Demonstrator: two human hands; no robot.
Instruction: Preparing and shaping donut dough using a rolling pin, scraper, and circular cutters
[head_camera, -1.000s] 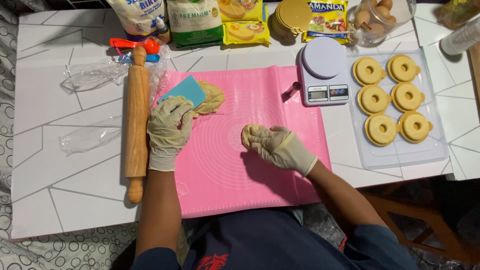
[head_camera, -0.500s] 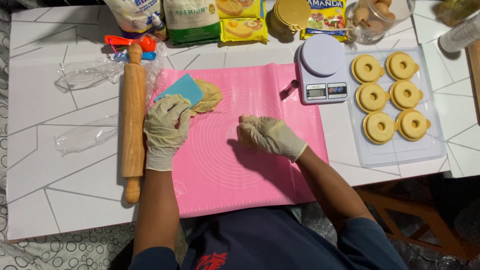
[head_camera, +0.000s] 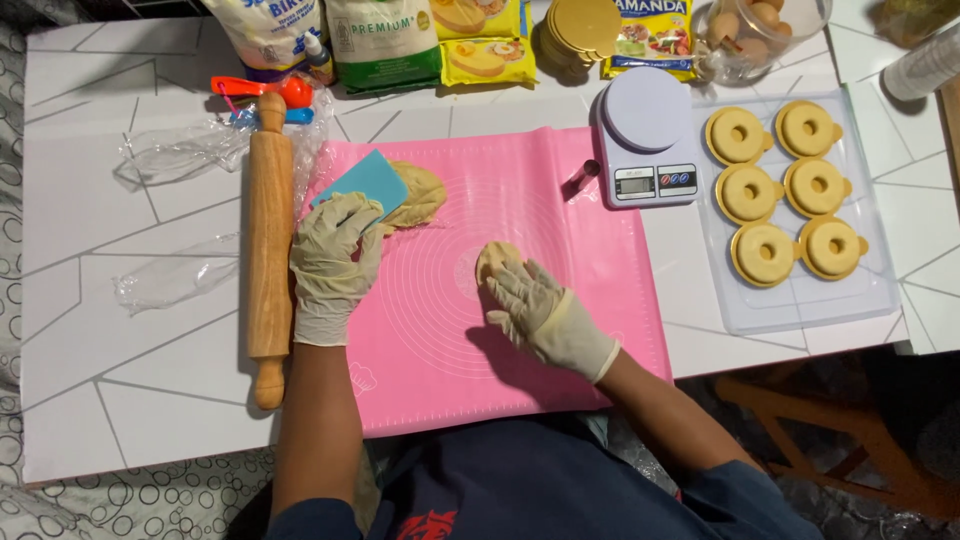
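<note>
My gloved right hand (head_camera: 540, 312) lies flat, fingers spread, pressing a small piece of dough (head_camera: 497, 258) onto the pink silicone mat (head_camera: 560, 210). Only the far edge of that piece shows past my fingertips. My gloved left hand (head_camera: 332, 258) rests on the mat's left edge and grips a light blue plastic scraper (head_camera: 365, 182). Next to the scraper lies a larger lump of dough (head_camera: 420, 195).
A wooden rolling pin (head_camera: 269, 240) lies left of the mat. A white kitchen scale (head_camera: 648, 140) stands at the mat's right, then a clear tray (head_camera: 880, 300) with several filled round moulds (head_camera: 764, 252). Flour bags, packets, an egg bowl and plastic wrap (head_camera: 170, 283) sit around.
My right hand has gone from cupping the small dough to lying flat on it. The left hand with the scraper has stayed put.
</note>
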